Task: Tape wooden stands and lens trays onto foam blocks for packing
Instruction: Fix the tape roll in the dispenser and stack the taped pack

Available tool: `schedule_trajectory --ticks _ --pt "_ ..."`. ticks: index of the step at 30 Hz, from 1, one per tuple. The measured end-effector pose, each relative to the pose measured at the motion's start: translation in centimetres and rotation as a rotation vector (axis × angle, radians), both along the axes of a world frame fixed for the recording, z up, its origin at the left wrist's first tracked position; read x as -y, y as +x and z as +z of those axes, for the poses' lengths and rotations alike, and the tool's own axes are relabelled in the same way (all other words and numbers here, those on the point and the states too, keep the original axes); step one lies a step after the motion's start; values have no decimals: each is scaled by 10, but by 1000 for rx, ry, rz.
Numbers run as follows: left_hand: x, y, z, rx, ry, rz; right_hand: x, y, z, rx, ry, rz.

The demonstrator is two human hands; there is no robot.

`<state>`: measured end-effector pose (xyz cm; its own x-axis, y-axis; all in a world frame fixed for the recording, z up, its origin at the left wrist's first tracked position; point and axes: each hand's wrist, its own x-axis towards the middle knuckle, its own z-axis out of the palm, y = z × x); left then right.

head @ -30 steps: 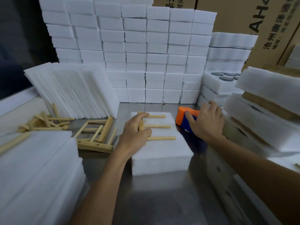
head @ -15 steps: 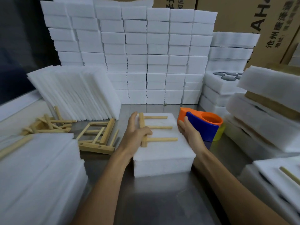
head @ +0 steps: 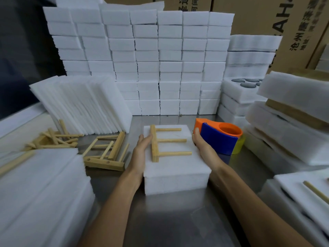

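- Wall of stacked white foam blocks (head: 170, 56) along the back of the steel table (head: 170, 220), cardboard cartons (head: 267, 18) behind it.
- Leaning row of thin foam sheets (head: 80, 104) at back left; more foam stacks at near left and right.
- Foam block (head: 176, 168) at table centre, flat, between both hands.
- Left hand (head: 140, 154): fingers straight, pressed flat against the block's left side, touching the stand's spine.
- Right hand (head: 203, 147): fingers extended, pressed against the block's right side; not curled round anything.
- Tape dispenser (head: 219, 138), orange and blue, on the table just beside the right hand.
- Wooden stand (head: 160, 143) lying flat on top of the block, three pegs pointing right.
- Spare stands (head: 106, 152) and loose pegs (head: 53, 138) on the table at left.
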<state>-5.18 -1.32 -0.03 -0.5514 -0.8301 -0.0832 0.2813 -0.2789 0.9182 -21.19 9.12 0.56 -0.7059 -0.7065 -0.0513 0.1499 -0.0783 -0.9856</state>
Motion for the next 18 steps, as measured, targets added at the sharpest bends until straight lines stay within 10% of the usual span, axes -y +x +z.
schedule_trajectory --ticks 18 --pt "-25 13 -17 -106 -136 30 -17 6 -3 138 -61 -45"
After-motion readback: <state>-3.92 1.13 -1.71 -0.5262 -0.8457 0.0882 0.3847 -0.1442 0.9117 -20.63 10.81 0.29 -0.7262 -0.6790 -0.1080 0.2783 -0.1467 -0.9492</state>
